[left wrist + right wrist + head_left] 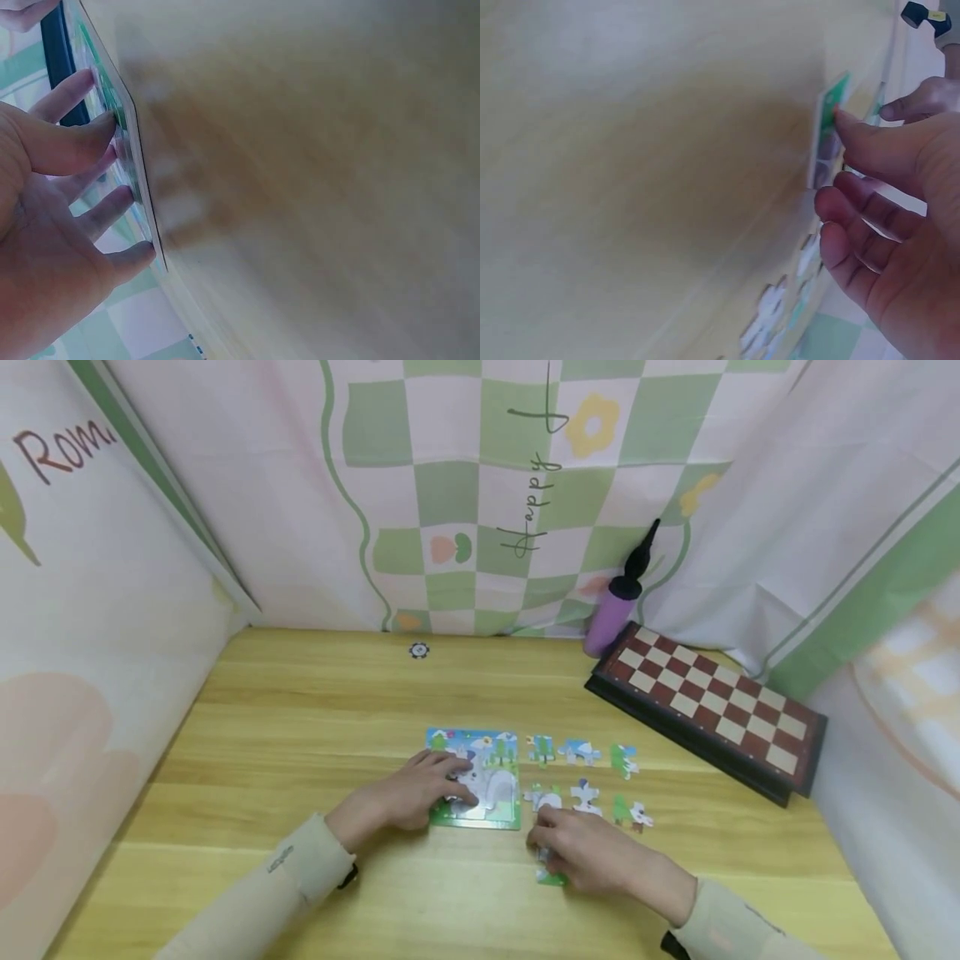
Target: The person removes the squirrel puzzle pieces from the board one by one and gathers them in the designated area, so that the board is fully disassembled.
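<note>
My left hand (420, 792) rests on the jigsaw puzzle board (510, 820), its fingers spread over the grey and white middle of the picture; in the left wrist view the thumb and fingertips touch the board (127, 127). Right of the board, my right hand (592, 852) pinches a jigsaw piece (551, 878) with green and grey on it. From the right wrist, the thumb lies on this piece (829, 124), with the index finger mostly hidden and the other fingers curled below. Loose pieces sit beyond the right hand, among them a blue one (581, 752) and a green one (622, 760).
A folded checkered game board (705, 693) stands at the back right, beside a purple pump with a black nozzle (611, 618). Toward the table's back edge lies a small black and white disc (419, 650). Printed curtains (285, 510) enclose the wooden table (300, 710).
</note>
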`<state>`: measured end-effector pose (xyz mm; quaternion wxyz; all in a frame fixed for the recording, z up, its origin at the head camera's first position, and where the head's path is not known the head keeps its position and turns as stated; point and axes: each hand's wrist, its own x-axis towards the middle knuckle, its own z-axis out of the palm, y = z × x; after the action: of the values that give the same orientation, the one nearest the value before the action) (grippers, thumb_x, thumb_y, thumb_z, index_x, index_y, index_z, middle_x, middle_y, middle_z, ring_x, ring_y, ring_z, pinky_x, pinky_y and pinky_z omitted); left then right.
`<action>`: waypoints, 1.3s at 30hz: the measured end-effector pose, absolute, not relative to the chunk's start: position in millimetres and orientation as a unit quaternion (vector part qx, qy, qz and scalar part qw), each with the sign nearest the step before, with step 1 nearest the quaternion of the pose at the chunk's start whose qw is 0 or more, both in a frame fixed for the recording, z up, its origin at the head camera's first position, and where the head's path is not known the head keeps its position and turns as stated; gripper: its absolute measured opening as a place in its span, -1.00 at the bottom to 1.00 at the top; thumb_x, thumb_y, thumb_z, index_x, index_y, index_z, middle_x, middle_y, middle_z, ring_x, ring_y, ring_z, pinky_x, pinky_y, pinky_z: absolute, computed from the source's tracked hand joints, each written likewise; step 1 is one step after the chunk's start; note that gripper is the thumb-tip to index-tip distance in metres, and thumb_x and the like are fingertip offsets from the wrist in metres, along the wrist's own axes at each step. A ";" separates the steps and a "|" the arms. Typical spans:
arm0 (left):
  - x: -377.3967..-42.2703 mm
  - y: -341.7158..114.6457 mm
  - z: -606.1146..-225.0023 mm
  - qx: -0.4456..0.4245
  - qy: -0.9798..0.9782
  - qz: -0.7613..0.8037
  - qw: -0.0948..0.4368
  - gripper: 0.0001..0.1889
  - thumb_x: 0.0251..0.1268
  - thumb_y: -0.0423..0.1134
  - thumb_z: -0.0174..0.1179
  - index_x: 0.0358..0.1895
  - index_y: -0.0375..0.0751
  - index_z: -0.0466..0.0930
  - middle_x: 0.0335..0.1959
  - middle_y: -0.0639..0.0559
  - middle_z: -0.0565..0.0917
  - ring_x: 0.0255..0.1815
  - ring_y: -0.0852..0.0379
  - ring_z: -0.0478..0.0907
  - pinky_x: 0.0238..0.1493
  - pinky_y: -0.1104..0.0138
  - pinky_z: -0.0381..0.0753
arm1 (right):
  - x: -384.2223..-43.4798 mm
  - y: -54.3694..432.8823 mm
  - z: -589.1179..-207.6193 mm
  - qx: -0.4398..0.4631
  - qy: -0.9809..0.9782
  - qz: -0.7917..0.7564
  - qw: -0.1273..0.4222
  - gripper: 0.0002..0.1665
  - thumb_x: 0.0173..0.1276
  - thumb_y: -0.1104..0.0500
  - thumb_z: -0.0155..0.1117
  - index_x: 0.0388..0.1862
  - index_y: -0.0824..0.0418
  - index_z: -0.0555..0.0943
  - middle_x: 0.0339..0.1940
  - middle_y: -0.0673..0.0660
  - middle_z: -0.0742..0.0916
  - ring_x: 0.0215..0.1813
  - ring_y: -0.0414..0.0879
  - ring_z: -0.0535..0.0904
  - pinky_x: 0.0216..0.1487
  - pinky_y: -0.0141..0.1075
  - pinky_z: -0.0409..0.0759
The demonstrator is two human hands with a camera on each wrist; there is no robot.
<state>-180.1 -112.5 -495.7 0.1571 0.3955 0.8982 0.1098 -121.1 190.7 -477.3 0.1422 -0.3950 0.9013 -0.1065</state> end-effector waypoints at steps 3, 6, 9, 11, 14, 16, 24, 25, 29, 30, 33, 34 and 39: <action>-180.5 -112.9 -497.1 0.399 0.897 0.112 0.155 -0.18 0.12 -0.69 0.14 0.29 0.35 0.63 0.63 -0.01 0.32 0.67 -0.20 0.19 0.70 -0.20 0.12 | -122.4 188.6 -472.8 -0.395 0.902 -0.114 0.133 -0.68 0.31 0.21 0.43 0.05 0.06 0.72 -0.11 -0.06 0.71 -0.21 -0.35 0.56 -0.19 -0.41 0.67; -180.8 -113.3 -497.6 0.403 0.896 0.114 0.151 -0.14 0.05 -0.71 0.14 0.31 0.32 0.61 0.63 -0.02 0.32 0.66 -0.21 0.20 0.70 -0.21 0.13 | -126.9 183.8 -465.6 -0.397 0.901 -0.131 0.115 -0.76 0.36 0.21 0.39 0.00 0.08 0.72 -0.19 -0.05 0.72 -0.27 -0.38 0.53 -0.26 -0.49 0.60; -181.4 -113.2 -497.4 0.401 0.896 0.123 0.143 -0.12 0.07 -0.72 0.12 0.38 0.26 0.53 0.63 -0.05 0.32 0.66 -0.20 0.22 0.69 -0.21 0.15 | -133.4 175.4 -458.4 -0.403 0.900 -0.138 0.091 -0.79 0.38 0.23 0.36 -0.02 0.13 0.72 -0.22 -0.03 0.73 -0.31 -0.36 0.53 -0.30 -0.53 0.58; -181.7 -114.0 -497.3 0.395 0.898 0.134 0.139 -0.14 0.11 -0.70 0.13 0.44 0.18 0.44 0.63 -0.07 0.31 0.65 -0.19 0.23 0.69 -0.20 0.16 | -139.0 166.5 -455.0 -0.407 0.901 -0.129 0.078 -0.77 0.40 0.20 0.36 0.01 0.16 0.71 -0.17 0.01 0.76 -0.25 -0.30 0.61 -0.23 -0.46 0.67; -182.7 -115.4 -496.5 0.380 0.903 0.150 0.133 -0.19 0.21 -0.62 0.18 0.53 0.02 0.31 0.62 -0.12 0.31 0.65 -0.20 0.22 0.70 -0.19 0.15 | -147.4 151.0 -454.3 -0.413 0.901 -0.112 0.066 -0.65 0.42 0.14 0.36 0.14 0.18 0.68 0.01 0.08 0.78 -0.02 -0.15 0.71 0.03 -0.28 0.77; -184.1 -116.1 -497.0 0.368 0.908 0.155 0.129 -0.18 0.21 -0.57 0.23 0.57 -0.09 0.24 0.62 -0.16 0.29 0.66 -0.23 0.19 0.71 -0.21 0.10 | -153.1 140.4 -456.1 -0.419 0.900 -0.104 0.058 -0.57 0.42 0.08 0.37 0.21 0.19 0.65 0.15 0.12 0.77 0.16 -0.04 0.70 0.23 -0.15 0.75; -191.9 -118.4 -499.4 0.309 0.929 0.147 0.141 -0.18 0.23 -0.31 0.39 0.57 -0.16 0.27 0.70 -0.23 0.08 0.70 -0.35 0.01 0.69 -0.33 -0.04 | -168.6 107.0 -469.1 -0.412 0.902 -0.082 0.100 -0.27 0.50 -0.08 0.28 0.51 0.25 0.41 0.53 0.26 0.54 0.54 0.20 0.47 0.60 0.07 0.45; -192.4 -118.5 -499.3 0.307 0.929 0.147 0.144 -0.19 0.23 -0.30 0.39 0.57 -0.16 0.28 0.71 -0.23 0.08 0.71 -0.34 0.00 0.70 -0.33 -0.04 | -169.3 103.9 -471.3 -0.410 0.902 -0.080 0.106 -0.25 0.50 -0.10 0.27 0.52 0.23 0.39 0.52 0.24 0.55 0.55 0.19 0.47 0.60 0.06 0.44; -193.6 -118.1 -497.2 0.305 0.929 0.147 0.151 -0.21 0.24 -0.28 0.39 0.55 -0.15 0.31 0.71 -0.20 0.07 0.71 -0.32 0.00 0.70 -0.32 -0.03 | -168.8 94.2 -478.0 -0.410 0.902 -0.076 0.110 -0.21 0.46 -0.11 0.32 0.52 0.25 0.37 0.47 0.22 0.61 0.48 0.18 0.54 0.53 0.03 0.54; -193.8 -118.0 -496.5 0.304 0.929 0.146 0.151 -0.22 0.24 -0.28 0.40 0.55 -0.15 0.31 0.71 -0.20 0.07 0.71 -0.31 0.00 0.70 -0.32 -0.02 | -168.1 92.7 -479.2 -0.410 0.903 -0.070 0.107 -0.20 0.46 -0.11 0.33 0.52 0.25 0.37 0.45 0.22 0.63 0.45 0.17 0.56 0.50 0.01 0.57; -194.0 -118.2 -495.2 0.305 0.930 0.144 0.149 -0.22 0.24 -0.26 0.41 0.55 -0.16 0.32 0.71 -0.19 0.09 0.71 -0.31 0.03 0.69 -0.30 0.02 | -165.2 89.2 -480.7 -0.412 0.905 -0.061 0.085 -0.24 0.45 -0.06 0.36 0.47 0.27 0.40 0.32 0.21 0.72 0.31 0.14 0.66 0.38 -0.05 0.67; -194.0 -118.3 -494.6 0.305 0.930 0.144 0.147 -0.22 0.23 -0.26 0.41 0.54 -0.16 0.33 0.71 -0.19 0.09 0.71 -0.31 0.03 0.69 -0.30 0.04 | -164.2 88.2 -481.0 -0.414 0.905 -0.060 0.077 -0.29 0.45 -0.04 0.35 0.44 0.27 0.42 0.27 0.20 0.75 0.25 0.11 0.69 0.34 -0.07 0.70; -193.6 -119.9 -494.9 0.304 0.931 0.145 0.141 -0.23 0.21 -0.29 0.42 0.53 -0.16 0.36 0.70 -0.20 0.13 0.69 -0.33 0.08 0.68 -0.26 0.13 | -159.3 85.1 -479.8 -0.420 0.902 -0.080 0.064 -0.43 0.43 0.09 0.36 0.33 0.25 0.46 -0.04 0.15 0.83 0.00 0.04 0.75 0.13 -0.14 0.78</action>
<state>-193.6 -119.9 -494.9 0.1409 0.3038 0.9311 0.1446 -159.3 85.1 -479.8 0.0638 -0.4197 0.9018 -0.0804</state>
